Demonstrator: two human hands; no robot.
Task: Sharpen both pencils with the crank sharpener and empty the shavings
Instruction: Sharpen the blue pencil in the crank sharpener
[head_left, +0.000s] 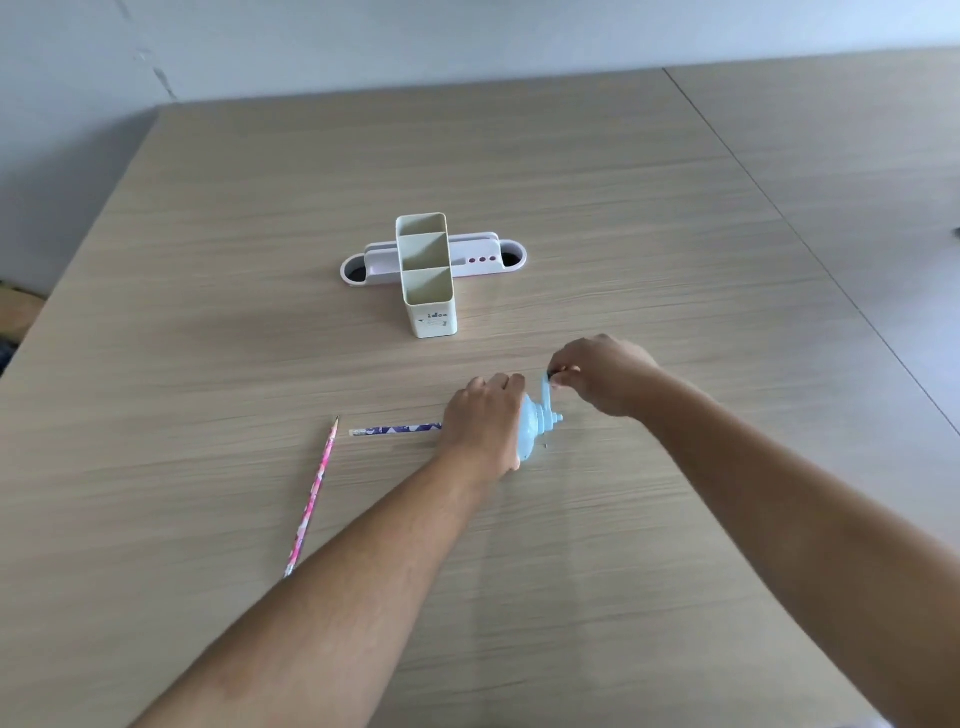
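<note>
A light blue crank sharpener (535, 431) stands on the wooden table (519, 182). My left hand (485, 415) covers and grips its body from the left. My right hand (605, 371) pinches the knob of the crank handle (546, 387), which points up. A purple patterned pencil (395, 429) lies level, its right end hidden under my left hand at the sharpener's mouth and its eraser end pointing left. A pink patterned pencil (311, 496) lies loose on the table to the left, with a sharp tip pointing away from me.
A cream three-compartment pencil holder (427, 275) stands behind the sharpener, nothing showing in its compartments. A white and pale pink desk organiser (488, 257) lies across behind it. A seam to a second table (779, 208) runs along the right.
</note>
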